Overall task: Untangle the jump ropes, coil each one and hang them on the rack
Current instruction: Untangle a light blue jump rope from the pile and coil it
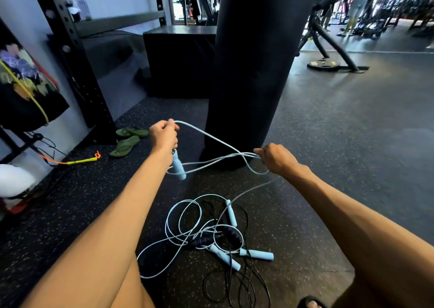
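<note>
Our left grip [163,135] clutches the blue jump rope [212,139] above its dangling handle [178,166]; our right grip [278,158] pinches its loops. Other ropes [204,239] lie tangled below.

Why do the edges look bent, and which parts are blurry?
Head view: the wide lens bows the rack and bag; the far gym at top right is smeared and washed out; the left hand, right hand and blue rope between them are sharp; the floor carries soft glare.
</note>
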The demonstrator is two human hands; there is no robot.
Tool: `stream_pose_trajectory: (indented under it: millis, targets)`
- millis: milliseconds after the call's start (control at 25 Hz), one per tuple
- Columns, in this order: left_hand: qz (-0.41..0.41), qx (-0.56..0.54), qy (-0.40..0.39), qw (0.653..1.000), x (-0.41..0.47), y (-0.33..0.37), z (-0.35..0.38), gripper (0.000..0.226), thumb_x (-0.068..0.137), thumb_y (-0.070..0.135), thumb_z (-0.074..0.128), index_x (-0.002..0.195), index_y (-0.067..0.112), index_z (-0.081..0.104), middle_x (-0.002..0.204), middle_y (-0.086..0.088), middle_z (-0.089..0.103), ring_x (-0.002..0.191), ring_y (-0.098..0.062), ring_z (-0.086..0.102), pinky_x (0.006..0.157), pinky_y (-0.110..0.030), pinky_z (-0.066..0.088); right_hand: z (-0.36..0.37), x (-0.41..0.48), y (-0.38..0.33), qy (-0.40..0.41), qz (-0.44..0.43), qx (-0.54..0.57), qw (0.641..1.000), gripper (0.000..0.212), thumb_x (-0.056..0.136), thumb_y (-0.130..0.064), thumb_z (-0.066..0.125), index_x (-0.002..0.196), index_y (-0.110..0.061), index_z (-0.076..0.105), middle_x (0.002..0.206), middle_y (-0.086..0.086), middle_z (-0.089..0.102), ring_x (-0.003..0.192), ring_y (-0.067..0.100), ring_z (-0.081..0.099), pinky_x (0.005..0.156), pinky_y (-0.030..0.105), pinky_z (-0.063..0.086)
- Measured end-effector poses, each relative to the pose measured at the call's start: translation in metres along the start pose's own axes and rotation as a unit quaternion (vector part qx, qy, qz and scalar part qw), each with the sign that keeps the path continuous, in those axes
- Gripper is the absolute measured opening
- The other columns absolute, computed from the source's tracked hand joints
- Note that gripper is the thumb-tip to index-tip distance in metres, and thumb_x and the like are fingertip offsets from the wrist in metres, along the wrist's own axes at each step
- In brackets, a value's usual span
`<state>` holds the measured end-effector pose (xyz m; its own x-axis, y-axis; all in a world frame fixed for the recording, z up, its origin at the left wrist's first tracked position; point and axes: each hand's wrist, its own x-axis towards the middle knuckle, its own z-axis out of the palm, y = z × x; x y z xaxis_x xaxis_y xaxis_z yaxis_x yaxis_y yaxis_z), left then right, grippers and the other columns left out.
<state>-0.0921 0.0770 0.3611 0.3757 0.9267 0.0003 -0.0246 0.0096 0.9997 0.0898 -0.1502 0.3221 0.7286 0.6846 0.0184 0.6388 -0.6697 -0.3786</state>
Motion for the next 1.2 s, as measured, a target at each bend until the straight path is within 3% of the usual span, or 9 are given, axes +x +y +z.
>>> stream_pose_trajectory:
  millis: [160,240,360,440,480,560,840,1040,1200]
  targets:
    - [-0.046,0.000,0.069,0.997,0.022,-0.014,-0.013,0.037,0.100,0.019,0.040,0.064,0.013,0.046,0.031,0.009,0.039,0.022,-0.007,0.030,0.031,-0.009,0.018,-0.002,-0.007,0.025,0.059,0.043,-0.068,0.995,0.037,0.102,-0.035,0.045,0.097,-0.003,0.062,0.099,0.023,0.069,0.093,0.041,0.065,0.068,0.039,0.043]
    - [-0.074,-0.008,0.132,0.988,0.040,-0.023,-0.027,0.033,0.093,0.021,0.041,0.072,0.004,0.059,0.052,-0.012,0.061,0.036,-0.034,0.052,0.032,-0.016,0.033,0.000,-0.010,0.042,0.079,0.086,-0.088,0.989,0.027,0.100,-0.027,0.048,0.109,-0.003,0.055,0.108,0.023,0.067,0.101,0.041,0.064,0.073,0.042,0.046]
    - [-0.105,0.006,0.204,0.973,0.086,-0.057,-0.049,0.055,0.076,0.032,0.037,0.102,-0.007,0.066,0.102,-0.030,0.068,0.091,-0.049,0.066,0.076,-0.057,0.057,-0.003,-0.016,0.063,0.088,0.162,-0.106,0.977,0.020,0.096,-0.014,0.048,0.113,-0.003,0.049,0.113,0.023,0.066,0.107,0.040,0.063,0.081,0.044,0.049]
    - [-0.111,0.013,0.191,0.975,0.081,-0.051,-0.054,0.050,0.079,0.032,0.038,0.098,-0.004,0.067,0.092,-0.021,0.073,0.085,-0.040,0.071,0.075,-0.053,0.058,-0.005,-0.019,0.074,0.075,0.201,-0.110,0.970,0.021,0.093,-0.009,0.048,0.113,-0.003,0.052,0.115,0.022,0.066,0.110,0.040,0.062,0.085,0.044,0.050]
    - [-0.112,0.021,0.160,0.981,0.064,-0.039,-0.051,0.039,0.085,0.029,0.040,0.087,0.000,0.066,0.069,-0.011,0.073,0.061,-0.029,0.071,0.055,-0.038,0.059,-0.005,-0.020,0.076,0.060,0.206,-0.113,0.970,0.022,0.092,-0.008,0.050,0.112,-0.003,0.056,0.116,0.020,0.066,0.110,0.038,0.063,0.085,0.043,0.050]
    - [-0.118,0.021,0.037,0.992,0.037,-0.023,-0.035,0.034,0.100,0.023,0.037,0.072,0.010,0.052,0.031,0.007,0.042,0.022,-0.007,0.036,0.030,-0.009,0.027,-0.004,-0.020,0.076,0.011,0.188,-0.125,0.974,0.022,0.092,-0.010,0.053,0.110,-0.003,0.062,0.116,0.018,0.066,0.109,0.035,0.064,0.086,0.041,0.051]
    - [-0.024,0.054,-0.275,0.960,-0.020,-0.003,0.007,0.031,0.104,0.025,0.042,0.078,0.010,0.053,0.048,0.005,0.026,0.037,-0.006,0.021,0.040,-0.020,0.014,0.002,-0.007,0.021,-0.040,0.052,-0.070,0.995,0.012,0.093,-0.014,0.050,0.093,-0.008,0.061,0.108,0.020,0.068,0.095,0.035,0.066,0.069,0.036,0.047]
    - [-0.020,0.077,-0.381,0.921,-0.040,-0.008,0.027,0.032,0.103,0.025,0.045,0.077,0.011,0.056,0.049,0.003,0.031,0.039,-0.007,0.025,0.038,-0.017,0.020,0.009,-0.007,-0.036,-0.046,-0.092,0.141,0.985,0.056,0.091,-0.024,0.067,0.140,-0.012,0.045,0.130,0.012,0.059,0.119,0.026,0.058,0.097,0.034,0.047]
    - [-0.080,-0.013,-0.428,0.900,-0.050,-0.008,0.036,0.031,0.103,0.028,0.041,0.078,0.012,0.051,0.047,0.001,0.032,0.037,-0.008,0.025,0.039,-0.019,0.021,0.021,-0.007,-0.055,-0.073,-0.126,0.181,0.973,0.020,0.097,-0.019,0.058,0.112,-0.008,0.063,0.105,0.010,0.072,0.099,0.022,0.068,0.093,0.040,0.053]
